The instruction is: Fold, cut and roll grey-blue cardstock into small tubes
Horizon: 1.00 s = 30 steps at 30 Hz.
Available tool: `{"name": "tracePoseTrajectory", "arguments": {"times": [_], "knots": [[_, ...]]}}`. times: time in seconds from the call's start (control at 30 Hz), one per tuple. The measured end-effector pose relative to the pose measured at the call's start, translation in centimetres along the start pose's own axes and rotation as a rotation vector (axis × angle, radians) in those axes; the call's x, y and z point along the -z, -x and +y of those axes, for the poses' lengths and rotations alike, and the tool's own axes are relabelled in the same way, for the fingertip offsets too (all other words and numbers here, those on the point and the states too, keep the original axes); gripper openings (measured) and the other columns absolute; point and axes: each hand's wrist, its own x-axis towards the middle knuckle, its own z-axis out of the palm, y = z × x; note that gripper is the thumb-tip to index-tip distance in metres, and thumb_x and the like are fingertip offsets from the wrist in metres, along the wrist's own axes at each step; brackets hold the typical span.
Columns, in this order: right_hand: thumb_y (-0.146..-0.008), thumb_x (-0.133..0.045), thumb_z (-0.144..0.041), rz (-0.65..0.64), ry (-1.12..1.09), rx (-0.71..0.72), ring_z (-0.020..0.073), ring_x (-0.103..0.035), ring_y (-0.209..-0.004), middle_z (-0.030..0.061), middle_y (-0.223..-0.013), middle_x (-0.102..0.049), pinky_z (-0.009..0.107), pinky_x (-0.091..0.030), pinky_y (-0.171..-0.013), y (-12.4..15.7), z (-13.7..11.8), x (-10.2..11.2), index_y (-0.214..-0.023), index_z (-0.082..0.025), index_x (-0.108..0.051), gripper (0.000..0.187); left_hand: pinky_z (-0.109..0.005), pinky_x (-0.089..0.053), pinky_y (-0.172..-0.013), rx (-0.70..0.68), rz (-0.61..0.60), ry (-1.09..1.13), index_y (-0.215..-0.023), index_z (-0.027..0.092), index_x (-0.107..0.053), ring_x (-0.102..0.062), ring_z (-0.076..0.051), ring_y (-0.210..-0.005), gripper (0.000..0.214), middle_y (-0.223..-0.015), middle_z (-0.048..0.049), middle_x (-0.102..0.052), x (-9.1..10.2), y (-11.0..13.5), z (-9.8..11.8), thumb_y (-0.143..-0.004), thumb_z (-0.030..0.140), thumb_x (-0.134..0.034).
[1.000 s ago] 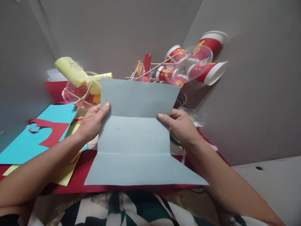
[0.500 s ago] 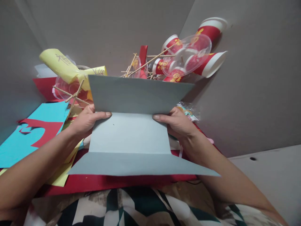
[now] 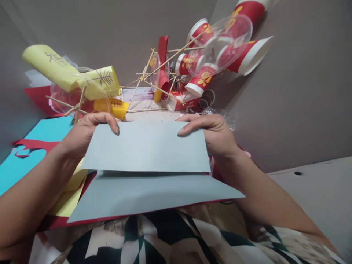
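A pale grey-blue sheet of paper lies folded in front of me, above the red table edge. Its far flap is turned down towards me over the middle part, while the near flap slopes out towards my lap. My left hand grips the far fold at its left end, thumb on top. At the right end of that same fold, my right hand pinches the paper, thumb on top and fingers mostly behind. The middle panel is largely hidden under the turned-down flap.
Blue paper with a red cut-out lies at left, near yellow sheets. Beyond stand yellow paper rolls, a wooden stick frame, and red-white paper cups joined to a clear plastic disc. Grey walls enclose the back.
The far flap, upright before, is now folded down towards me over the middle panel. Both hands have moved with it and still hold the fold; the stick frame behind is uncovered.
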Motion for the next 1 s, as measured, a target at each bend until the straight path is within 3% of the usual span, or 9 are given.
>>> {"name": "tracePoseTrajectory", "arguments": {"times": [0.2, 0.47, 0.6, 0.83, 1.0], "knots": [[-0.070, -0.086, -0.033, 0.002, 0.027, 0.074, 0.0204, -0.071, -0.081, 0.0014, -0.091, -0.075, 0.032, -0.061, -0.065, -0.2, -0.1, 0.2, -0.064, -0.031, -0.079, 0.009, -0.023, -0.045, -0.038, -0.071, 0.023, -0.033, -0.052, 0.020, -0.069, -0.061, -0.017, -0.044, 0.027, -0.058, -0.0052, -0.067, -1.3, 0.5, 0.8, -0.056, 0.036, -0.090], [-0.074, -0.083, -0.036, -0.062, 0.117, 0.123, 0.0198, -0.071, -0.082, 0.0019, -0.092, -0.076, 0.030, -0.061, -0.067, -0.5, 0.4, 0.5, -0.067, -0.030, -0.080, 0.009, -0.026, -0.050, -0.041, -0.144, -0.078, -0.152, -0.055, 0.022, -0.075, -0.064, -0.018, -0.048, 0.029, -0.073, -0.0103, -0.075, -0.3, -0.2, 0.5, -0.059, 0.045, -0.090], [-0.078, -0.080, -0.031, -0.093, 0.167, 0.186, 0.0172, -0.072, -0.082, 0.0012, -0.092, -0.076, 0.027, -0.061, -0.070, -0.7, 0.7, 0.5, -0.072, -0.030, -0.081, 0.007, -0.026, -0.053, -0.046, -0.214, -0.075, -0.219, -0.059, 0.022, -0.077, -0.067, -0.019, -0.053, 0.026, -0.071, -0.0090, -0.075, -0.1, -0.3, 0.3, -0.064, 0.045, -0.088], [-0.083, -0.069, -0.018, -0.177, 0.267, 0.268, 0.0149, -0.072, -0.083, -0.0002, -0.093, -0.076, 0.025, -0.060, -0.072, -0.8, 1.1, 0.5, -0.076, -0.029, -0.081, 0.018, -0.024, -0.056, -0.060, -0.376, -0.145, -0.494, -0.075, 0.024, -0.080, -0.073, -0.020, -0.073, 0.008, -0.083, -0.0043, -0.078, 0.4, 0.0, 0.6, -0.080, 0.029, -0.076], [-0.084, -0.066, -0.017, -0.208, 0.317, 0.268, 0.0162, -0.072, -0.086, -0.0005, -0.097, -0.076, 0.029, -0.060, -0.076, -0.7, 1.2, 0.6, -0.079, -0.029, -0.081, 0.020, -0.023, -0.055, -0.067, -0.455, -0.188, -0.631, -0.077, 0.026, -0.079, -0.072, -0.019, -0.080, 0.019, -0.086, -0.0010, -0.078, 0.7, 0.2, 0.6, -0.082, 0.015, -0.065]]}}
